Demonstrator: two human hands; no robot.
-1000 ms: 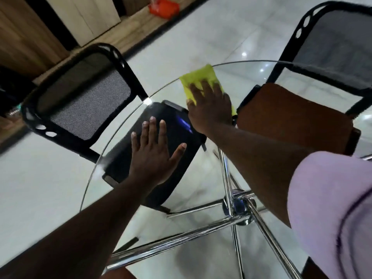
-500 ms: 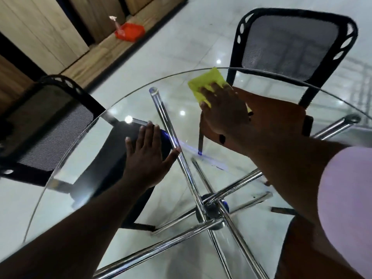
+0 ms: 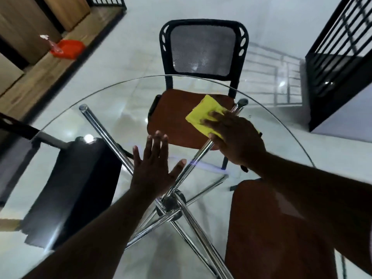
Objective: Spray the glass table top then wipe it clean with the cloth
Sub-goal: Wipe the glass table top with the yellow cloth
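The round glass table top (image 3: 112,93) fills the view, with chrome legs (image 3: 104,133) crossing beneath it. My right hand (image 3: 236,137) presses flat on a folded yellow cloth (image 3: 203,113) on the far right part of the glass; the fingers cover the cloth's near half. Near the middle of the glass, my left hand (image 3: 155,170) lies flat with fingers spread, holding nothing. A spray bottle (image 3: 53,44) stands far off on the wooden floor at the upper left, beside a red tray (image 3: 69,48).
A black mesh chair (image 3: 203,51) with a brown seat stands at the far side. A dark-seated chair (image 3: 76,184) is tucked in at the left, a brown seat (image 3: 267,228) at the near right. A black metal railing (image 3: 340,47) stands at the right.
My right hand has slid the cloth along the far part of the glass toward the right. My view has swung right, so the far chair is now centred. The left hand stays flat.
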